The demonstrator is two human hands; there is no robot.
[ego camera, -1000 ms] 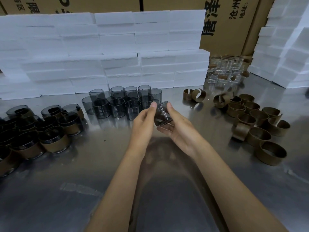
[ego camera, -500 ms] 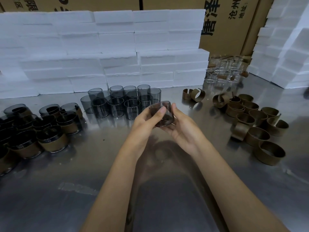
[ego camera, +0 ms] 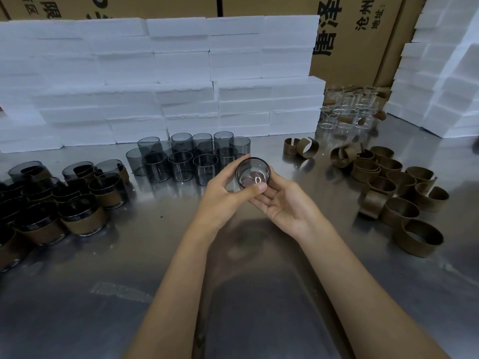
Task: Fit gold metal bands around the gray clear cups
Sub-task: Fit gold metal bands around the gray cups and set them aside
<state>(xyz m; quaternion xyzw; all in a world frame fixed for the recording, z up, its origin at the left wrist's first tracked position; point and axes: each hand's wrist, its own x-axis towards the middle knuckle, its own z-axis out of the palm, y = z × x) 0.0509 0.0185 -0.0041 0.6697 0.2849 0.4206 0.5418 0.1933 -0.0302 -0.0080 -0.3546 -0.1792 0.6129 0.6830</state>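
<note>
A gray clear cup (ego camera: 252, 173) is held above the middle of the steel table, its open mouth turned toward me. My left hand (ego camera: 228, 195) grips it from the left, thumb on the near rim. My right hand (ego camera: 285, 203) cradles it from the right and beneath, fingertips showing through the glass. Several bare gray cups (ego camera: 186, 159) stand in a cluster just behind. Loose gold metal bands (ego camera: 400, 187) lie in a heap on the right. Cups wearing gold bands (ego camera: 77, 200) are grouped on the left.
White foam blocks (ego camera: 181, 81) are stacked along the back and at the far right (ego camera: 445, 73), with cardboard boxes (ego camera: 363, 40) behind. Clear uncoloured cups (ego camera: 347, 110) stand at the back right. Bare steel table (ego camera: 77, 294) lies in front of me.
The cup has been turned in my hands from lying on its side to facing its open mouth toward me. Both hands stayed in place around it.
</note>
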